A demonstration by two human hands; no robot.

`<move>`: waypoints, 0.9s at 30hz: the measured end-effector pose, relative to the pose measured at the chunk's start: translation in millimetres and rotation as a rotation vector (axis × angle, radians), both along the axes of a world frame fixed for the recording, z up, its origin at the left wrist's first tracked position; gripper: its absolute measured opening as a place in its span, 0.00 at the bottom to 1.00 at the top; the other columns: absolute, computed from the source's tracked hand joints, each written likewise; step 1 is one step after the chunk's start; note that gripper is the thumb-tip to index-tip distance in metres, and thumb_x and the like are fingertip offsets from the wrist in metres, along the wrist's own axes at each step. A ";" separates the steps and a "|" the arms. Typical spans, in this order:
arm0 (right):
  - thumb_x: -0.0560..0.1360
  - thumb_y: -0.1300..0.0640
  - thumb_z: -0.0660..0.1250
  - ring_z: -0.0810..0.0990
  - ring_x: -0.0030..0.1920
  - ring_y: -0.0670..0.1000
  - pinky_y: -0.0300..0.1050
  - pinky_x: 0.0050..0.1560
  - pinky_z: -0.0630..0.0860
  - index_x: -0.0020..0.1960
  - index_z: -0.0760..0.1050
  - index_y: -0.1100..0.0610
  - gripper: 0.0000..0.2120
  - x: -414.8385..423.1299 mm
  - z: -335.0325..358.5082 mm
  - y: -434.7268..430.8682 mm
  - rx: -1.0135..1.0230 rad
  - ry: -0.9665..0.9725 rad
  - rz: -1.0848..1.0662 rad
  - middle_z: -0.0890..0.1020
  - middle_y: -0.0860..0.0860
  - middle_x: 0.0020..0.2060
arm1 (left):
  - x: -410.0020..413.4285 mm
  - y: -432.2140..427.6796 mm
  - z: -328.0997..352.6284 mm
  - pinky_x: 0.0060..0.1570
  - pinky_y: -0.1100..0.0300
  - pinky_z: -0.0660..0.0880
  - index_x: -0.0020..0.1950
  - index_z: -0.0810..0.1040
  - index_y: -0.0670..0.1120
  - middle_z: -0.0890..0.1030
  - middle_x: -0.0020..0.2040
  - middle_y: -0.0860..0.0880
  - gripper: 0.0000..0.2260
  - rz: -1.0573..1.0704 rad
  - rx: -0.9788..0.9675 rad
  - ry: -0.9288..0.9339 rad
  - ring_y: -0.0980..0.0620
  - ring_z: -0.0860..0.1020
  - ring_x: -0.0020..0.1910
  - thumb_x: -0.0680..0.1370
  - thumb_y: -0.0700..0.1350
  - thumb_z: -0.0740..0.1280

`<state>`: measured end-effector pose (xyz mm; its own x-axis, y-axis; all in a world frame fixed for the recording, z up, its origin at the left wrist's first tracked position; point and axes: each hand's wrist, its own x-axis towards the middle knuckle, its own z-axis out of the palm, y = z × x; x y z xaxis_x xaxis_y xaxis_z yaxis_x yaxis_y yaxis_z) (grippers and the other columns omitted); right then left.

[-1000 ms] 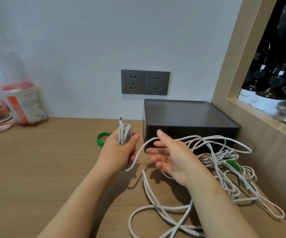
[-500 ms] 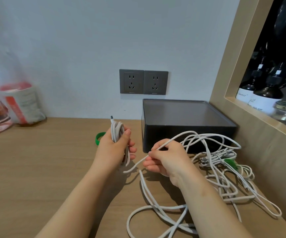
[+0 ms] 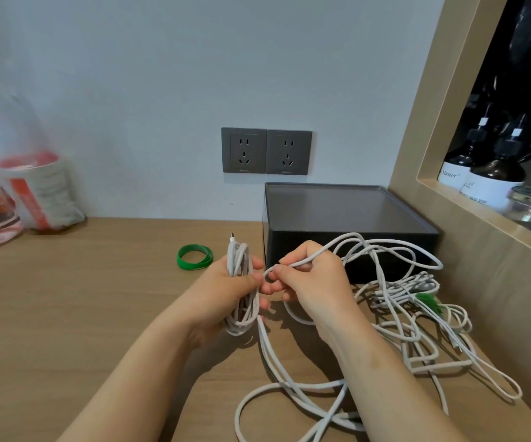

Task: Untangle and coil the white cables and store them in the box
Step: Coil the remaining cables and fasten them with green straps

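Two bottles point(image 3: 496, 173), "Master" and "LIQUID SOAP", right of box point(image 3: 347, 208)

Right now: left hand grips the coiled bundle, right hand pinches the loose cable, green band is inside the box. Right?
No. The head view shows the green band on the table, left of the box, not inside it. The rest holds: left hand grips the coiled bundle, right hand pinches the loose cable.

A: Has the right hand point(image 3: 315, 282) moved?
B: Yes. A second ago it lay open under the cable point(image 3: 302, 261); now it pinches the cable and sits right beside the left hand point(image 3: 225, 295) and its coil point(image 3: 240, 260).
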<state>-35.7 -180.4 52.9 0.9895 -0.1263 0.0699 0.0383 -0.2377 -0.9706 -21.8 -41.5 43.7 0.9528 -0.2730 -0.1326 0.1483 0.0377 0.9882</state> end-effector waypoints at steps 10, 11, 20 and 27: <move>0.72 0.60 0.71 0.79 0.40 0.44 0.40 0.42 0.75 0.39 0.77 0.53 0.05 -2.0 2.1 -0.9 -0.033 -0.007 0.095 0.80 0.44 0.31 | -0.5 0.3 -0.8 0.32 0.59 0.78 0.56 0.73 0.41 0.76 0.32 0.46 0.09 -0.097 0.011 0.025 0.52 0.76 0.29 0.77 0.33 0.64; 0.72 0.59 0.71 0.79 0.41 0.46 0.41 0.42 0.75 0.39 0.78 0.53 0.04 -1.1 1.9 -1.5 -0.032 -0.009 0.086 0.80 0.45 0.33 | -1.4 -0.4 -0.9 0.30 0.61 0.77 0.54 0.73 0.40 0.77 0.30 0.47 0.06 -0.102 0.043 0.010 0.53 0.75 0.28 0.78 0.33 0.63; 0.79 0.55 0.61 0.67 0.23 0.46 0.34 0.20 0.62 0.40 0.78 0.61 0.14 5.8 13.0 -34.2 0.511 0.150 -0.191 0.74 0.51 0.24 | 4.0 3.4 -6.4 0.26 0.60 0.69 0.45 0.71 0.45 0.70 0.28 0.50 0.05 0.110 0.310 -0.178 0.55 0.66 0.23 0.80 0.44 0.62; 0.77 0.60 0.63 0.70 0.58 0.47 0.44 0.57 0.71 0.61 0.73 0.48 0.14 13.7 -4.9 -40.2 -0.572 -0.244 -0.125 0.72 0.43 0.53 | 4.4 4.7 -4.0 0.24 0.60 0.66 0.41 0.68 0.44 0.67 0.23 0.53 0.10 0.183 0.223 -0.179 0.55 0.64 0.21 0.80 0.47 0.62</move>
<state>-22.0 -220.6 48.0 0.9168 -0.1160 0.3821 0.1805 -0.7331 -0.6557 -17.4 -36.8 39.7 0.9969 -0.0780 0.0043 -0.0177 -0.1719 0.9850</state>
